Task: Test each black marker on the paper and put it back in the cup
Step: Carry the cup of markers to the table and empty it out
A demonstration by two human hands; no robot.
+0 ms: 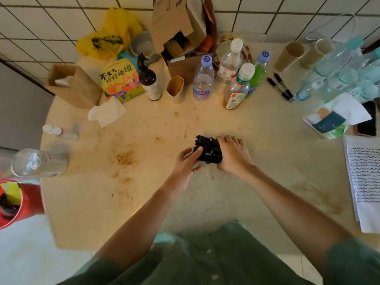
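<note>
Black markers [207, 148] stand bundled in a dark cup [213, 158] at mid-desk [144, 182]. The right hand [233, 155] wraps the cup; the left hand [188, 163] pinches one marker top. Markers likely light, stiff and smooth: grip one by its upper barrel.

Marker bundle [207, 150] mid-table [144, 192], paper [364, 177] far right

I see a stained, matt cream round tabletop [144, 192], clear glossy plastic bottles [202, 79] far centre, and what looks like matt black plastic markers [207, 149].
</note>
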